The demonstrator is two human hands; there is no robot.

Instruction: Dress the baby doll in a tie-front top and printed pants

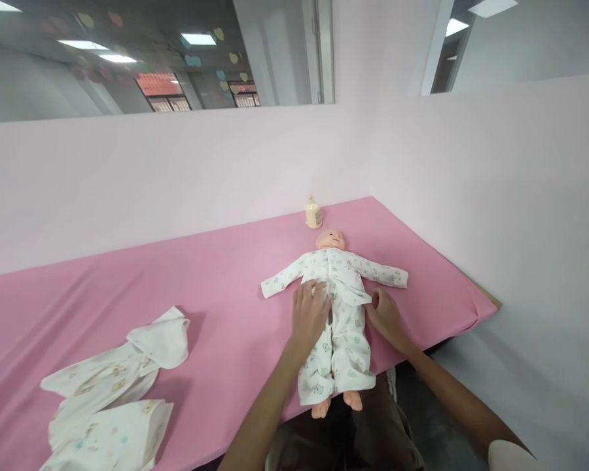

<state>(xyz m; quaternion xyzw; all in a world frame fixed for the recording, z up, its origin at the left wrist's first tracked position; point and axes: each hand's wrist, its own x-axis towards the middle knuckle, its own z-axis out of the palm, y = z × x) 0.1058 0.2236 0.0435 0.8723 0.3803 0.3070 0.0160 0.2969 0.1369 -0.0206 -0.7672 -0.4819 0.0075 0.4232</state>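
Observation:
A baby doll (330,239) lies on its back, its feet at the table's near edge. It wears a white printed long-sleeved top (341,263) and matching trousers (349,347). My right hand (385,319) is closed, pinching the lower hem of the top at the doll's side. Over the belly, my left hand (311,314) rests on the front of the clothes with fingers bent. Its fingertips are partly hidden, so whether it grips the cloth does not show. Both doll sleeves stretch out sideways.
A pink-covered table (216,281) runs along a white wall (152,183) and meets another wall at the right. A cream pump bottle (313,214) stands behind the doll's head. Folded white printed baby clothes (112,392) lie at the left front.

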